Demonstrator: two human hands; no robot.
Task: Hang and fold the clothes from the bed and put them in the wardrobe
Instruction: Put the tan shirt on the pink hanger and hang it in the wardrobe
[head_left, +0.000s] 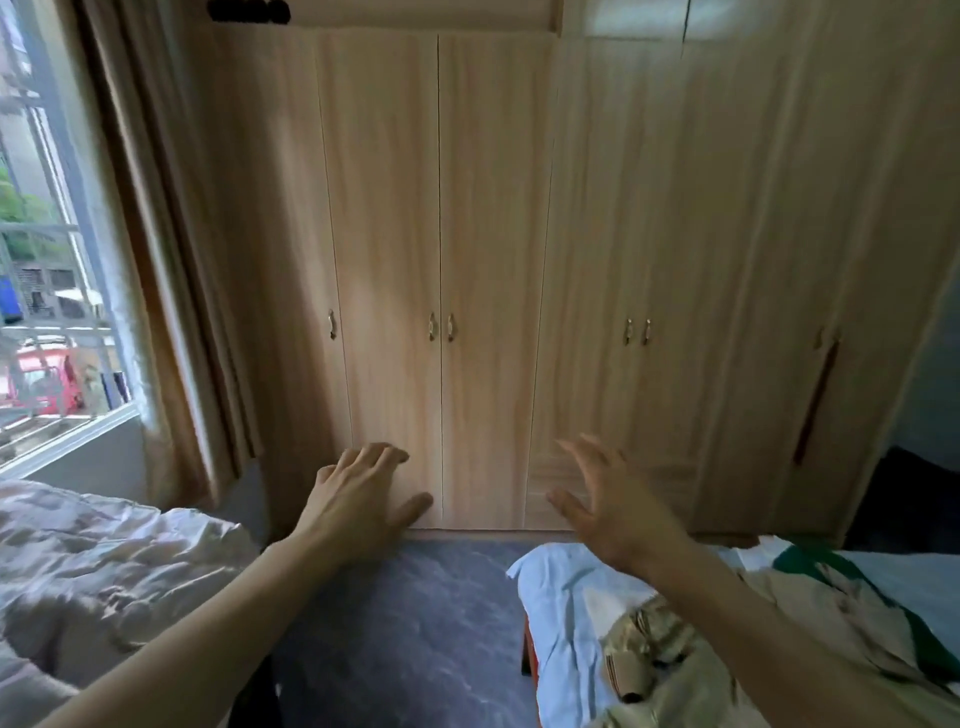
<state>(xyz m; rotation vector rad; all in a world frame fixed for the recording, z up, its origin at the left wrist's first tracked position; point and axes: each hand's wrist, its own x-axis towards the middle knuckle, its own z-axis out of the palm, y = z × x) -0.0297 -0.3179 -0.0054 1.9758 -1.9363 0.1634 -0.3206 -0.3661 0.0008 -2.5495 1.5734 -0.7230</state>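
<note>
A tall light-wood wardrobe fills the wall ahead, all its doors closed, with small metal handles at mid height. My left hand is stretched out in front of the lower doors, fingers relaxed, holding nothing. My right hand is raised beside it with fingers spread, also holding nothing. Under my right arm, at the lower right, lies a pile of clothes: a pale blue garment, a cream one and a green-and-white one.
A rumpled pale quilt covers the bed at the lower left. A window and brown curtain stand on the left. Grey floor runs between bed and clothes pile up to the wardrobe.
</note>
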